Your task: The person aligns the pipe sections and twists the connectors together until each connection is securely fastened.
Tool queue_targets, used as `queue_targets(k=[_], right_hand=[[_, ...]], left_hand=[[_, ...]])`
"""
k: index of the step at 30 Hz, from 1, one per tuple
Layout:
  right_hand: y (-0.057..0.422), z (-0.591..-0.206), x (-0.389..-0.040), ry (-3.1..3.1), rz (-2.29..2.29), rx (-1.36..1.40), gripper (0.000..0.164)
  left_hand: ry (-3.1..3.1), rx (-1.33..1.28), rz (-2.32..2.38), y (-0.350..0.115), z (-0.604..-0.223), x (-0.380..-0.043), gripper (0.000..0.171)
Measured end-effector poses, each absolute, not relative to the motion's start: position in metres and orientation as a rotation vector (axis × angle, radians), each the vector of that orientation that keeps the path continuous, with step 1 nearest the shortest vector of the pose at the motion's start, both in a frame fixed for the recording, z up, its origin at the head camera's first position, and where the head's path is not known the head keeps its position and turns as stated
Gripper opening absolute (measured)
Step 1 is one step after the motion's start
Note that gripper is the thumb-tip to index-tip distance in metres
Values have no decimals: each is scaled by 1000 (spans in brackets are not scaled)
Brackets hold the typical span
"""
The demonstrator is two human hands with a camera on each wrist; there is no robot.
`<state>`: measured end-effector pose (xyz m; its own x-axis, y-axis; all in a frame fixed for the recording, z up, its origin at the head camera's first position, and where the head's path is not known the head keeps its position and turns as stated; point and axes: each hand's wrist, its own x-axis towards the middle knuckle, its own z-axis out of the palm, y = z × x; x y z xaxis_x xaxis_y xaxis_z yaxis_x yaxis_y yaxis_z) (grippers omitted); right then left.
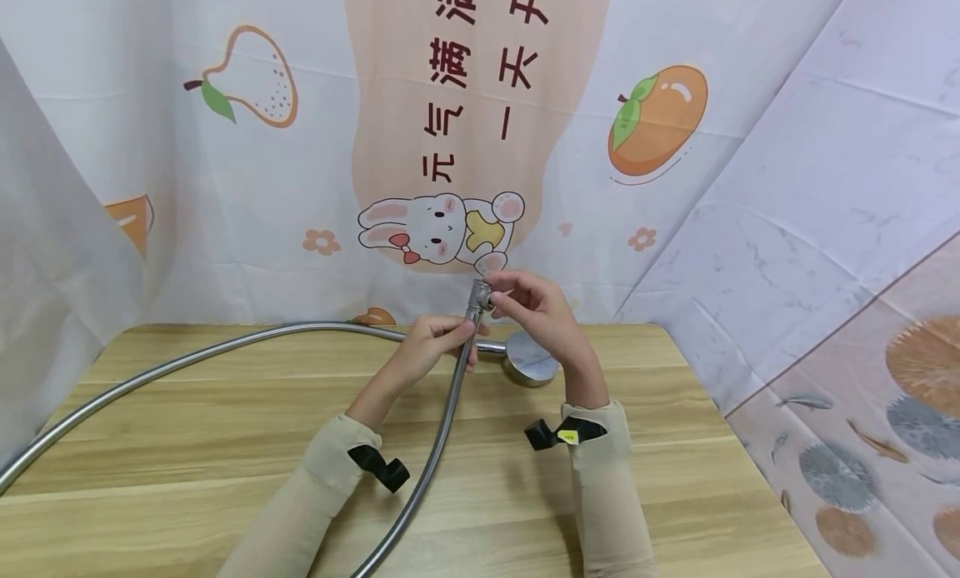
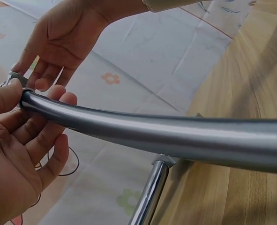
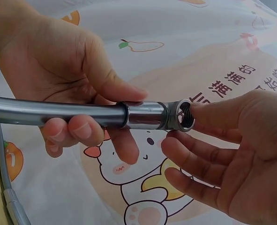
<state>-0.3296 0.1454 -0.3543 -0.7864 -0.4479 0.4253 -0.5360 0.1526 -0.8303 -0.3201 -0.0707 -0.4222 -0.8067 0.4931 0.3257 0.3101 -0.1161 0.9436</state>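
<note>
My left hand [image 1: 429,345] grips the end of a metal shower hose [image 1: 442,436], its thumb on the shiny end nut [image 3: 145,115] in the right wrist view. At that end sits a small metal pipe fitting [image 3: 172,115] with a round, internally threaded opening. My right hand [image 1: 542,313] pinches this fitting between thumb and fingers. Below the hands a round chrome shower head [image 1: 531,360] lies on the table, its handle pointing left toward the hose's other end. The join between nut and fitting is partly visible; whether it is tight I cannot tell.
A wood-grain table [image 1: 675,478] lies beneath both arms. The hose runs in a long arc across its left side and off the view. A printed cloth [image 1: 300,186] hangs directly behind the table's far edge. Each sleeve carries a black wrist mount [image 1: 378,468].
</note>
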Motion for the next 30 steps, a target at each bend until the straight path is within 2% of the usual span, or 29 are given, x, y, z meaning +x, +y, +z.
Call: queue_targets(k=[14, 30], right_hand=[[143, -353, -329, -2330, 1836, 1007, 40], [133, -354, -324, -2341, 1840, 1033, 35]], left_hand=[[1947, 1000, 2045, -73, -420, -320, 42], [1971, 1071, 2003, -70, -423, -320, 32]])
